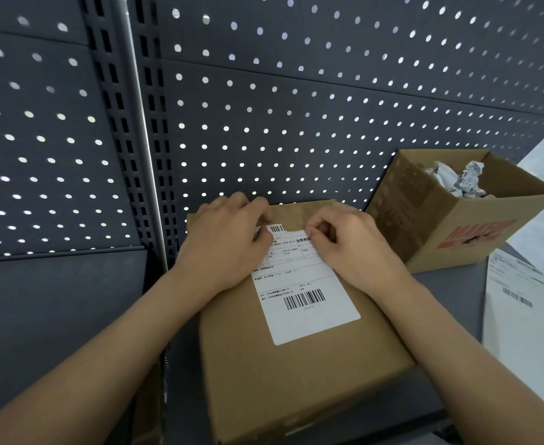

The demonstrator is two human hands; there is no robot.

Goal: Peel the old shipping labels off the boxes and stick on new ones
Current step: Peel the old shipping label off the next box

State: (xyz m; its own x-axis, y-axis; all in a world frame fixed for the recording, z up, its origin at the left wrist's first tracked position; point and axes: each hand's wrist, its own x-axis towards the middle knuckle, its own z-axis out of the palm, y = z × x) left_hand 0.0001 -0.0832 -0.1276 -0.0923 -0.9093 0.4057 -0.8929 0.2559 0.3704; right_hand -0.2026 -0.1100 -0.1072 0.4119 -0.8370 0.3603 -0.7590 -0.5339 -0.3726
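Shipping label (306,293), frame centre on box (296,380): long axis runs down-frame; left hand (225,242) and right hand (347,242) pinch its torn top edge

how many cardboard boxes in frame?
2. The closed box sits front centre under both hands; the open box holding crumpled labels stands back right. Others may lie out of view.
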